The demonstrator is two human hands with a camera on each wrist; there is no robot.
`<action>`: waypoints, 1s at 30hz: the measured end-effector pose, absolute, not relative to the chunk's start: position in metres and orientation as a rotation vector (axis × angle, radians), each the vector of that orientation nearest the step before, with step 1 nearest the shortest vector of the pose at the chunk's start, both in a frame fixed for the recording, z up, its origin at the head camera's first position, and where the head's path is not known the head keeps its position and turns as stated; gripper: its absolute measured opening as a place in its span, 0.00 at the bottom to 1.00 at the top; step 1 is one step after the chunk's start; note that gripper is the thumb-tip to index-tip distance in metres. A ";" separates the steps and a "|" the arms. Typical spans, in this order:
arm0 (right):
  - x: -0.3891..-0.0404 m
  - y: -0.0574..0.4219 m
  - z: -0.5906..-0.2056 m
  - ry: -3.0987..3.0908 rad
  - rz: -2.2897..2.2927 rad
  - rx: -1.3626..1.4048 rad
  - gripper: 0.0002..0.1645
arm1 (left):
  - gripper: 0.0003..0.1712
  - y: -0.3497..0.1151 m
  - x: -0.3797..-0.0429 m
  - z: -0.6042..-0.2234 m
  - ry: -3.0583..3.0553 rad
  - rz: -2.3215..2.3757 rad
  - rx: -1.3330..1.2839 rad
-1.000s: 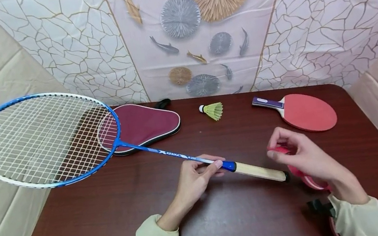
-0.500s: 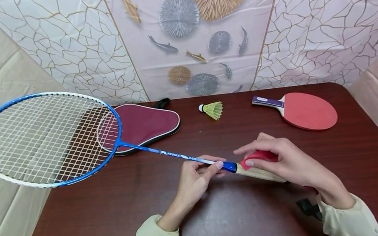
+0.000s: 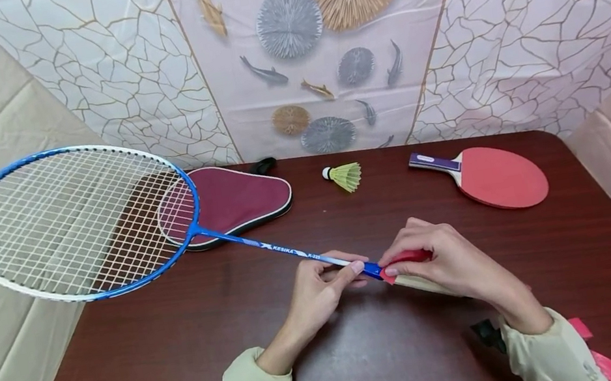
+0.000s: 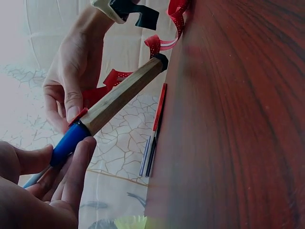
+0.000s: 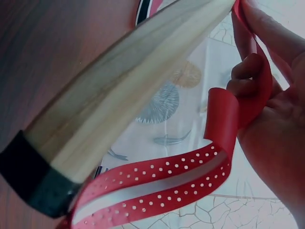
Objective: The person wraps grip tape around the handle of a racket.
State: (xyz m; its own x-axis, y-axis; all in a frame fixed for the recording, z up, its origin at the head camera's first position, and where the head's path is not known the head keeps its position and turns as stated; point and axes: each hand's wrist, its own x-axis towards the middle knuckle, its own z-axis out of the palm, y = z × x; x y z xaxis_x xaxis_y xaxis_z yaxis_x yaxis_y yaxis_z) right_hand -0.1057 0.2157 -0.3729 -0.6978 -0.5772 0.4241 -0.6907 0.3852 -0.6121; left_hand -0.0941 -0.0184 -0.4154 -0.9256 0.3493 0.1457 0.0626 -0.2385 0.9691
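Observation:
A blue and white badminton racket (image 3: 226, 237) is held above the table, its strung head out to the left. My left hand (image 3: 322, 300) pinches it where the shaft meets the blue cone (image 4: 69, 143). The handle below the cone is bare wood (image 5: 119, 90) with a black end cap (image 5: 35, 174). My right hand (image 3: 446, 258) pinches the end of a red perforated grip tape (image 5: 157, 186) against the top of the wooden handle, right beside the cone. In the right wrist view the tape hangs from that hand in a loose curl, a pale strip along its inner side.
At the back of the table (image 3: 189, 366) lie a maroon paddle case (image 3: 235, 194), a yellow shuttlecock (image 3: 344, 178) and a red table tennis paddle (image 3: 502, 177). Patterned cloth (image 3: 132, 65) hangs behind the table. More red tape (image 3: 604, 363) trails by the right sleeve.
My right hand has moved left from beyond the handle's end, bringing the tape end to the handle's top beside the cone. The left hand and racket have hardly moved.

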 end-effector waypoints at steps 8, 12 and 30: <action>-0.104 0.220 -0.379 -2.695 1.089 1.125 0.13 | 0.09 -0.018 -0.094 -0.416 1.828 2.274 0.512; -0.102 0.220 -0.380 -2.739 1.071 1.152 0.12 | 0.10 -0.016 -0.093 -0.417 1.831 2.261 0.517; -0.097 0.213 -0.372 -2.685 1.193 1.069 0.11 | 0.18 -0.015 -0.089 -0.414 1.904 2.154 0.591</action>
